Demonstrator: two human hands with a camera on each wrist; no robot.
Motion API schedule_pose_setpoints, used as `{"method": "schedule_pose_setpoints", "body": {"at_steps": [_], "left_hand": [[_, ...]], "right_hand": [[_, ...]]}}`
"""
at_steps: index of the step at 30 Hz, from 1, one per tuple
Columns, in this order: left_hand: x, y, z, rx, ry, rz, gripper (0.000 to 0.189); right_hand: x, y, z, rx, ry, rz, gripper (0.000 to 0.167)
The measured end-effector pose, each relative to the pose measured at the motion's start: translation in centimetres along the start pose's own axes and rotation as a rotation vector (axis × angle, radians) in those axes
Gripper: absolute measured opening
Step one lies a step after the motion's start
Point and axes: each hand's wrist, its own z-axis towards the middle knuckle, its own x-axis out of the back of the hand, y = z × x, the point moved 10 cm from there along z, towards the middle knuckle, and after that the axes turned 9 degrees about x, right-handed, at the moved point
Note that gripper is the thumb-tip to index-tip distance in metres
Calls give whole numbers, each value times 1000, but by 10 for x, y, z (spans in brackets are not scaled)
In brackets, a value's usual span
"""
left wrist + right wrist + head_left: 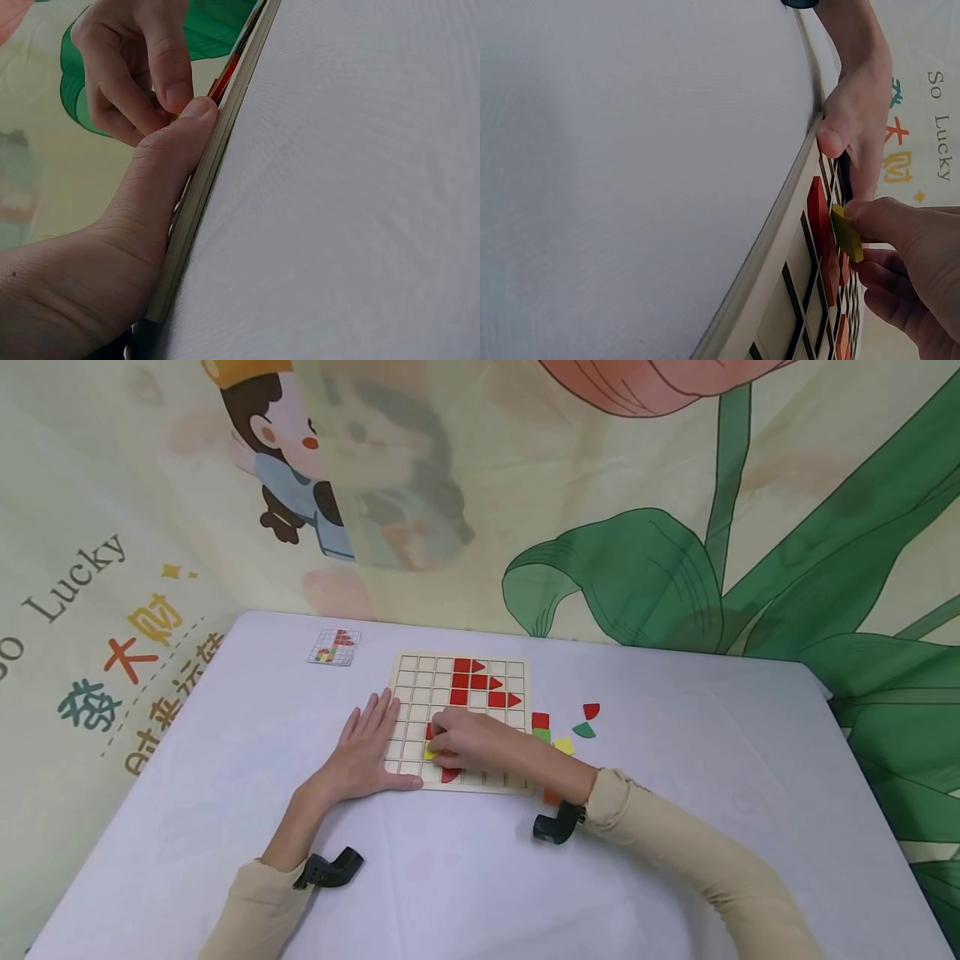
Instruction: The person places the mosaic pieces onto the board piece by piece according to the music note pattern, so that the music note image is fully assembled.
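Yellow tile pinched over the grid board

The right hand (pixel 474 739) pinches a small yellow tile (pixel 847 234) between thumb and fingers, holding it tilted above the near-left part of the grid board (pixel 408 693). Whether the tile's lower edge touches the board is hard to say, since the fingers cover much of that spot.

The left hand (pixel 363 752) lies at the board's left side, its fingers straight and slightly apart with the tips on the edge, and its thumb stretched out along the near-left corner.

Close to the right hand, a red quarter-circle (pixel 450 774) sits on the board near its front edge, and a red piece (pixel 429 732) shows partly behind the fingertips. Toward the far side, red squares (pixel 461 682) form a column of three, with two more to its right; a red triangle (pixel 513 700) pointing right ends each of these three rows.

Just beyond the board's right edge lie a loose red square (pixel 540 721), a green piece (pixel 542 736) next to it and a yellow piece (pixel 564 746). Farther right are a red wedge (pixel 592 711) and a green wedge (pixel 584 730). An orange piece (pixel 552 797) shows partly beneath the right wrist. A printed pattern card (pixel 333 647) lies on the white tablecloth (pixel 697 735), beyond the left hand.
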Motion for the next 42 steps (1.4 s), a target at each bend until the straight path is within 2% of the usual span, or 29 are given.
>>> {"method": "schedule_pose_setpoints", "body": {"at_steps": [8,12,17,22,26,29,32,34,38,42], "left_hand": [[1,0,0,-5,5,1,124],[1,0,1,-7,3,-7,124],[1,2,1,-9,2,-1,124],[1,3,-1,-1,2,1,124],[1,3,-1,2,6,3,124],[2,3,-1,3,10,-3,125],[2,3,-1,3,14,-10,125],[2,3,-1,4,14,-10,125],[1,3,-1,7,6,-13,125],[2,2,-1,6,5,-11,126]], "right_hand": [[-1,-3,3,-7,-21,-24,15],[-3,-5,2,0,-29,-81,13],[-6,-10,-3,30,-14,-187,18],[-8,-17,-10,22,-16,-206,23],[-7,-28,-19,14,-25,-263,27],[-4,-44,-33,25,-32,-271,31],[-2,-59,-56,28,-37,-235,35],[-4,-63,-73,1,-44,-205,34],[-4,-56,-106,-86,-24,-168,37],[-1,-46,-133,-146,29,-137,38]]}}
